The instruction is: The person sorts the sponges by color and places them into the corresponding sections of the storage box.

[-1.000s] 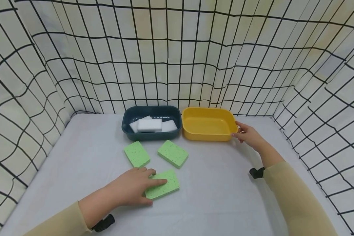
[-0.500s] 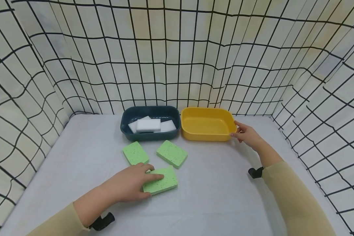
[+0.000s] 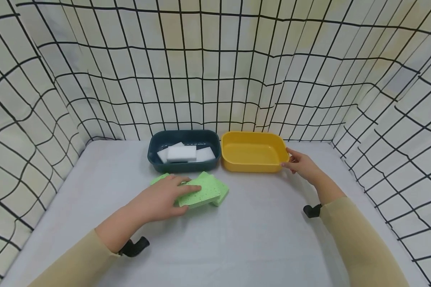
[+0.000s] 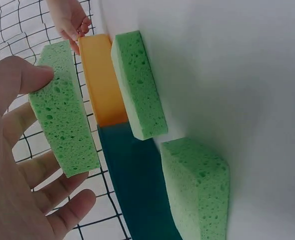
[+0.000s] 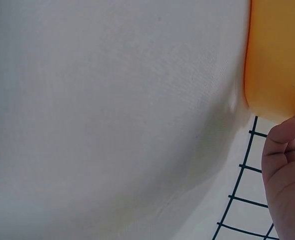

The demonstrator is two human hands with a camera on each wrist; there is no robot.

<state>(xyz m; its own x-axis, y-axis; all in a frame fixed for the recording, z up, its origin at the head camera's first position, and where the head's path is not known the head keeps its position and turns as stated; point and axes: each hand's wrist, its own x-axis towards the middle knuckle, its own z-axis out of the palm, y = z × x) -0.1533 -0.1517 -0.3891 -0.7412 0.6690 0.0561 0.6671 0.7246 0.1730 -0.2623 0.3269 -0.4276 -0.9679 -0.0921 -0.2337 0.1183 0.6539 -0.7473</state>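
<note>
- The green sponge hangs in the air above the table, slightly tilted, in front of the two bins; from the head view it covers part of the sponge behind it.
- The left hand is clamped on this sponge, thumb on one side and fingers on the other. Gripping it near one end probably leaves the far end free and the sponge under control without much squeezing.
- Close by, the right-hand sponge and the left-hand sponge rest on the table, apart from each other; the hand hides much of the latter from the head camera.
- The yellow bin stands behind them, its inside bare. The right hand pinches its right end between thumb and fingers, likely to steady the light tub.
- The dark blue bin stands just beside it on the left, with white blocks piled inside; side by side, both are within reach.
- All this sits on a white-covered table, with black netting over pale walls around it.
- Compared with half a second ago, the gripped sponge has left the tabletop and travelled forward with the left hand; the right hand, bins and blocks keep their places.
</note>
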